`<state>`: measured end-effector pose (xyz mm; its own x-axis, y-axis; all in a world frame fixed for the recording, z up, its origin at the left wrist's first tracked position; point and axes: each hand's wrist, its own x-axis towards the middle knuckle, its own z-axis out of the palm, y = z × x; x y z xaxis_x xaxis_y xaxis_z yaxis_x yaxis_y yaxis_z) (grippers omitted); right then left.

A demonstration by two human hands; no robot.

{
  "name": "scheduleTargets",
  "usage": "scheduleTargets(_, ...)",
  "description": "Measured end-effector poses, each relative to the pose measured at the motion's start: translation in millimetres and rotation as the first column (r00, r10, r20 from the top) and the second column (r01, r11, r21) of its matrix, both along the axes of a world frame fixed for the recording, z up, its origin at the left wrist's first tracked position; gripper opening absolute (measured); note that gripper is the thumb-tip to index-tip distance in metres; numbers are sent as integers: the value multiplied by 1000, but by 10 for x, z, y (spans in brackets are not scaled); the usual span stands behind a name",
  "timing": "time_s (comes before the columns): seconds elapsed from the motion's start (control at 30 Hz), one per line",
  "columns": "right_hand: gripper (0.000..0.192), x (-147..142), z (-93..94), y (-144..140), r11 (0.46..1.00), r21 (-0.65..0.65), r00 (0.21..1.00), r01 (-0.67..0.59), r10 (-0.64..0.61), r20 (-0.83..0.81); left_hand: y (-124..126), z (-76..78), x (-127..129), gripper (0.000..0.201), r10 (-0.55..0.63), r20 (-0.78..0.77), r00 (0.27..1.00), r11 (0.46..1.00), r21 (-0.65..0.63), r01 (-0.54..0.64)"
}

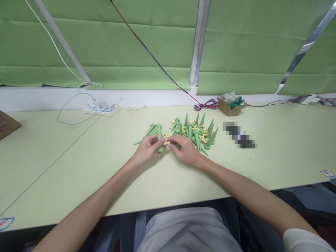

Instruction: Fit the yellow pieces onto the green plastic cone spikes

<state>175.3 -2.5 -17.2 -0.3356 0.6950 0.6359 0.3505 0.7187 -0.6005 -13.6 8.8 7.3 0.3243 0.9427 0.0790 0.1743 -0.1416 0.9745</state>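
Green spike held in the left hand, a yellow piece beside it

By judgement, the spike will be found light and stiff, perhaps slightly slick, as smooth plastic tends to be; it is best taken by the thick body or the broad collar, with the thin end left free of pressure; the yellow piece is judged small enough to be easily dropped.

A plain light green is shown, the body being tapered from the collar at its near end; over the middle of the surface it is held between thumb and fingers by the left grip; the right hand's grip is closed, it appears, on the yellow piece; whether spike and piece are touching cannot be told.

More spikes are laid just beyond the left hand; a larger mixed pile is heaped beyond the right; farther back, a cardboard box is set.
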Motion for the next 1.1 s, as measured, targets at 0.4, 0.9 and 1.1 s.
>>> scheduleTargets(0.4,12,-10,10,-6,1000,16,1000,-14,14,-7,11,-34,-14,40,20,-17,1000,999,47,-19)
scheduleTargets(0.9,12,5,3,3,999,3,999,-32,32,10,2,-26,-5,40,37,-7,999,999,38,-37)
scheduleTargets(1.1,12,9,6,10,1000,2,1000,-21,21,2,-11,-8,11,41,31,-5,1000,999,34,-31)
